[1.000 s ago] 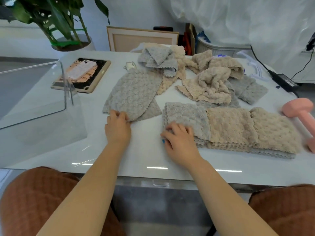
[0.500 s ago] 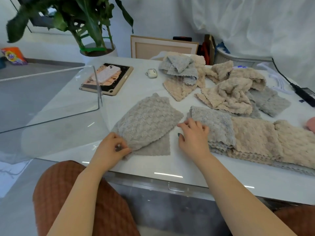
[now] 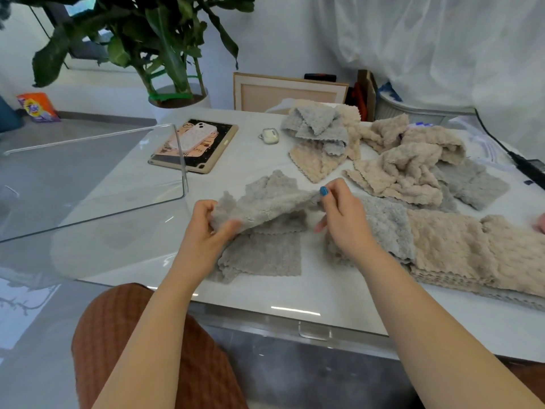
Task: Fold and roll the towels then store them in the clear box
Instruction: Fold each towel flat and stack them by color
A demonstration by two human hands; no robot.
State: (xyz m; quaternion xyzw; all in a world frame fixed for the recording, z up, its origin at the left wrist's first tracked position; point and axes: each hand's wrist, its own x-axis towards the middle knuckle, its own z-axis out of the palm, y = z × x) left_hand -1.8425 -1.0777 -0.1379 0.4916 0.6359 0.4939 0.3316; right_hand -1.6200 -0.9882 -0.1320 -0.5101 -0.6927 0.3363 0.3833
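Grey towel (image 3: pixel 265 214) lifted partway off desk (image 3: pixel 324 293), near its front edge; lower part (image 3: pixel 262 255) lies flat on the surface. I see L hand (image 3: pixel 206 228) pinching the towel's left edge, fingers closed on the fabric. R hand (image 3: pixel 339 216) pinches the right edge between thumb and forefinger; blue nail visible. Fabric is stretched between both hands.

Just right of grey towel: row of folded towels (image 3: pixel 442 249), grey one nearest, beige ones beyond, overlapping, running to the frame's right edge. Behind grey towel: loose heap of beige + grey towels (image 3: pixel 407 166), unfolded. A second small heap (image 3: pixel 321 137) farther back.

Left of grey towel: clear box (image 3: pixel 97 184), overhanging the desk's left side; I can't tell if anything is in it. Behind-left of towel: tablet (image 3: pixel 194 146) w/ phone (image 3: pixel 194 137) on top, small earbud case (image 3: pixel 269 135) beside it. Potted plant (image 3: pixel 165 48) beyond the desk's far edge.
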